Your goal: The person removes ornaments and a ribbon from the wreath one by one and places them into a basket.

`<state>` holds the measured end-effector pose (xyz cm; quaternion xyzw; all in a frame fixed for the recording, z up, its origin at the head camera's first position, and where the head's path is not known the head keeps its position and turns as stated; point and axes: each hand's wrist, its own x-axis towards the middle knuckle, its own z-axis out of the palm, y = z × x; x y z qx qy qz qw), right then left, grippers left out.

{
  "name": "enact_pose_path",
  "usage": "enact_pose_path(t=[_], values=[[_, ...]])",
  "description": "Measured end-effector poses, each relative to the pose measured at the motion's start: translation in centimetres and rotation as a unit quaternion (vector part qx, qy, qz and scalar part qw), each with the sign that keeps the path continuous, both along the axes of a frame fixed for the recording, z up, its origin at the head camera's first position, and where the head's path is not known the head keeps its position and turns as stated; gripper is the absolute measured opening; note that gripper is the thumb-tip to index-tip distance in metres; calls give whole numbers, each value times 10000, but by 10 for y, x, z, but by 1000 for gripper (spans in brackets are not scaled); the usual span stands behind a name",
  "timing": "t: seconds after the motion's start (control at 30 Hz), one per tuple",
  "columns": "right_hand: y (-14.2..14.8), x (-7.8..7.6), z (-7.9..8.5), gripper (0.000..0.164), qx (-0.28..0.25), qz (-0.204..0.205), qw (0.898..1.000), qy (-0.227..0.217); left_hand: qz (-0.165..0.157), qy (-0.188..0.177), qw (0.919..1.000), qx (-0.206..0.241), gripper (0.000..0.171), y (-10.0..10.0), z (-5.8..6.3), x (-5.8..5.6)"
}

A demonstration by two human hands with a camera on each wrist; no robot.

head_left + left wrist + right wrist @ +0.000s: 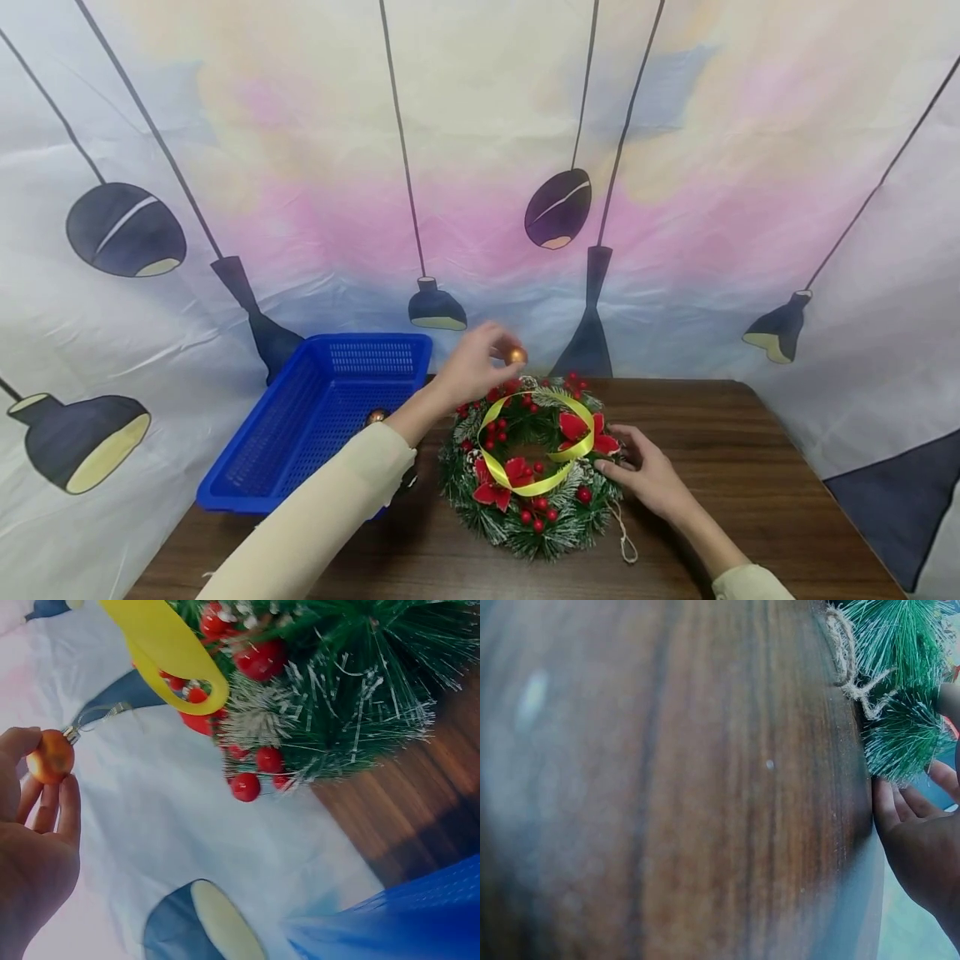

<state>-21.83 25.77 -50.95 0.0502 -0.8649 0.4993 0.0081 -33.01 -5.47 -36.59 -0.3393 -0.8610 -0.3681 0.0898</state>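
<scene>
Between the thumb and fingertips of my left hand (474, 364) is a shiny orange-gold bauble (517, 356), held above the far edge of the wreath. In the left wrist view the bauble (51, 759) shows its metal cap and a thin loop. The green Christmas wreath (546, 537) lies on the table, trimmed with red flowers, red berries and frosted sprigs. A yellow ribbon (542, 487) curls in a ring over it. My right hand (654, 477) holds the wreath's right side, thumb on top; the right wrist view shows fingers (885, 804) at the green needles.
A blue plastic basket (247, 492) stands left of the wreath, with another shiny bauble (377, 415) by its right side, partly behind my left sleeve. A loop of twine (628, 548) trails from the wreath onto the wooden table (720, 450). A curtain printed with lamps hangs behind.
</scene>
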Motion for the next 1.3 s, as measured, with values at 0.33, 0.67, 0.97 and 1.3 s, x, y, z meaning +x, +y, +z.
enact_pose_path(t=[0.33, 0.67, 0.97, 1.3], values=[[1, -1, -1, 71, 50, 1, 10000, 43, -362, 862, 9951, -327, 26, -10, 18, 27], [-1, -1, -2, 71, 30, -34, 10000, 43, -236, 1298, 9908, -312, 27, -35, 26, 37], [0, -2, -3, 70, 26, -25, 10000, 32, 121, 611, 9980, 111, 22, -66, 24, 43], [-1, -1, -2, 70, 58, -73, 10000, 11, 684, -458, 9945, 642, 31, -103, 14, 42]])
